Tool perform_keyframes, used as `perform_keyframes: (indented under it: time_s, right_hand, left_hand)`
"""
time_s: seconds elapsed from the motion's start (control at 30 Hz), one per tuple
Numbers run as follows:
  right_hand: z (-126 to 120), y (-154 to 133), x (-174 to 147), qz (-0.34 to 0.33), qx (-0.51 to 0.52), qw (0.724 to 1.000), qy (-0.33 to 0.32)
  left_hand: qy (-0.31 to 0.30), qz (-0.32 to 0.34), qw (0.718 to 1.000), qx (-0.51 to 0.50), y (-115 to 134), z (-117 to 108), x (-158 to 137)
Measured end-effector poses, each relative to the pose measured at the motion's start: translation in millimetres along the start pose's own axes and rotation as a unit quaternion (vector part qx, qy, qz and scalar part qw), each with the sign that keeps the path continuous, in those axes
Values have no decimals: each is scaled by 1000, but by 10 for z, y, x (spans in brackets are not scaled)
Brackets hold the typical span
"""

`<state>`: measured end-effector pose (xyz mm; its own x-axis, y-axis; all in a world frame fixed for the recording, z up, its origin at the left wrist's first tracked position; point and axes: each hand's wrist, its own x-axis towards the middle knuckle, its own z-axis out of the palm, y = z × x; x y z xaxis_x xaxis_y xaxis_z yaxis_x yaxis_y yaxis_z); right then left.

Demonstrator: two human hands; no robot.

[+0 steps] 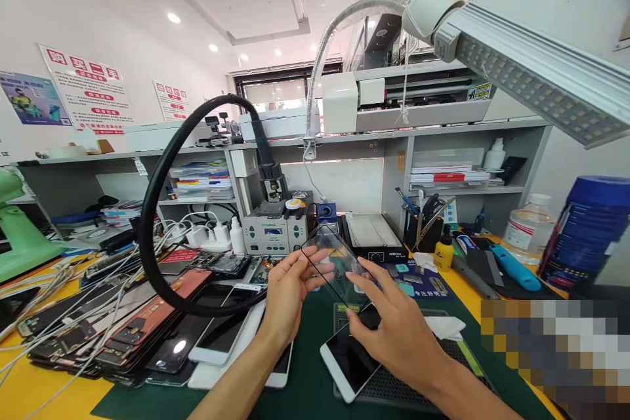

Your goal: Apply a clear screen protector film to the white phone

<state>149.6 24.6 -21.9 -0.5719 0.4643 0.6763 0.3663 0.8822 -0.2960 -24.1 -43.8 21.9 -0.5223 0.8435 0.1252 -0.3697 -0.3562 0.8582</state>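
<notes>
Between my hands is a clear glass screen protector with thin black edges, tilted up above the bench. My left hand grips its left edge with the thumb in front and the fingers behind. My right hand pinches its lower right part between thumb and fingers. Just below lies a white-framed phone with a dark screen, its upper right part hidden by my right hand. The phone rests on a dark gridded pad.
Phones and phone parts pile up on the left, with loose white cables. A black hose arches from the hot-air station. A lamp overhangs the right. A pen holder and bottles stand back right.
</notes>
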Motion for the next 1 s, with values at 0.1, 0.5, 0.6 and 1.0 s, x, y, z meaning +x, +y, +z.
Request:
perform_keyframes:
  time_s: [0.1,0.5,0.6,1.0]
  right_hand:
    - [15,8,2,1,2,1000,6]
    - [8,-17,7,5,7,1000,2]
    - [8,-12,0,3,2,1000,1]
    - [-11,-31,12,15,-1,1000,-20]
  left_hand:
    - [1,3,1000,1,10,-1,1]
    - [-6,6,1000,10,-3,-13,8]
    - [-6,7,1000,10,-6,-9,7]
    - [-19,5,1000,12,3,-15,-1]
